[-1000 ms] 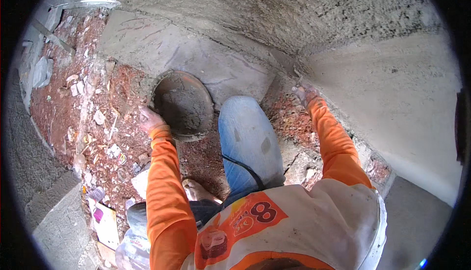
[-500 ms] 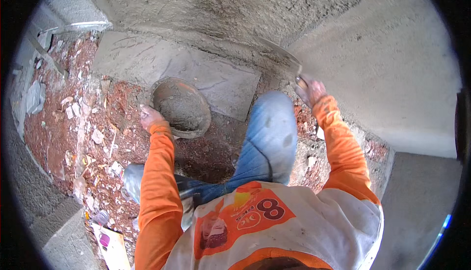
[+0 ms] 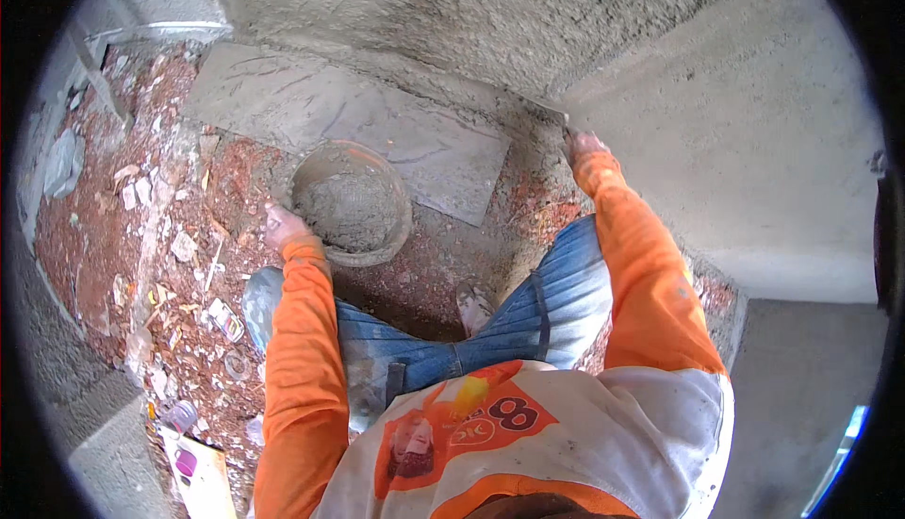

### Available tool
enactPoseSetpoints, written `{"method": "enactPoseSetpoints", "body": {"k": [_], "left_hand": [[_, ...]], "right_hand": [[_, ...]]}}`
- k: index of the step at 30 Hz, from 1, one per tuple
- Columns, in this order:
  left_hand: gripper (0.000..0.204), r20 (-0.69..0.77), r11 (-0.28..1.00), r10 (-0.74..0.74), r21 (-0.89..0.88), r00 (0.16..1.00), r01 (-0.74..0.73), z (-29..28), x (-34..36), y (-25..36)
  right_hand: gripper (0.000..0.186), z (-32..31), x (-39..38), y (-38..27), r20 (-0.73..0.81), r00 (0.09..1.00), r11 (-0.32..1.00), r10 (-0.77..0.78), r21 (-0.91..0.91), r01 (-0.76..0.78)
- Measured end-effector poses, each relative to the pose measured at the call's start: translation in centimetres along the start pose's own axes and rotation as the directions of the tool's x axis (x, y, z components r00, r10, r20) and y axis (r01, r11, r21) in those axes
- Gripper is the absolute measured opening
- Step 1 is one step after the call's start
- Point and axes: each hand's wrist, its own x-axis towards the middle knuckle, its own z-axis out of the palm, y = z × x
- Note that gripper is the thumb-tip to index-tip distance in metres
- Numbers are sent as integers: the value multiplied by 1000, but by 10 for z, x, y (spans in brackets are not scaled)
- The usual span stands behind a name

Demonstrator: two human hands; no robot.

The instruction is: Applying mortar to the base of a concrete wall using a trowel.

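My left hand (image 3: 285, 227) is closed on the left rim of a round mortar pan (image 3: 403, 222). Grey wet mortar (image 3: 347, 206) lies inside the pan. My right hand (image 3: 586, 145) grips the handle of a trowel (image 3: 547, 103), its fingers wrapped round it. The blade shows as a thin edge, close against the foot of the rough wall near the corner. Beyond the pan a flat grey sheet (image 3: 386, 132), smeared with mortar, lies along the wall base.
A rough plastered wall (image 3: 471, 10) stands ahead and meets a smoother wall (image 3: 735, 132) on the right. Reddish rubble ground (image 3: 104, 208) with stone chips spreads to the left. A pale board (image 3: 203, 481) and a clear plastic cup (image 3: 181, 415) lie at the lower left.
My right hand and the trowel have shifted slightly left and up, toward the wall's foot. My right knee has moved right and down. The left hand stays on the pan.
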Motion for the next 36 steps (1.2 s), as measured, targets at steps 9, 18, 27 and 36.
{"method": "enactPoseSetpoints", "body": {"k": [9,18,27,36], "left_hand": [[46,74,957,148,242,986,-162,0,-19,8],[49,-9,994,99,56,995,-98,-11,-43,18],[46,29,1000,-19,19,999,18,-23,-27,15],[48,-30,997,-73,17,997,73,-28,-10,-2]], "right_hand": [[38,-48,-44,-133,232,777,808,-585,248,535],[29,15,-119,-317,364,712,800,-600,244,549],[29,-32,-112,-241,615,430,691,-661,722,31],[44,40,-86,-239,197,823,807,-534,410,425]]}}
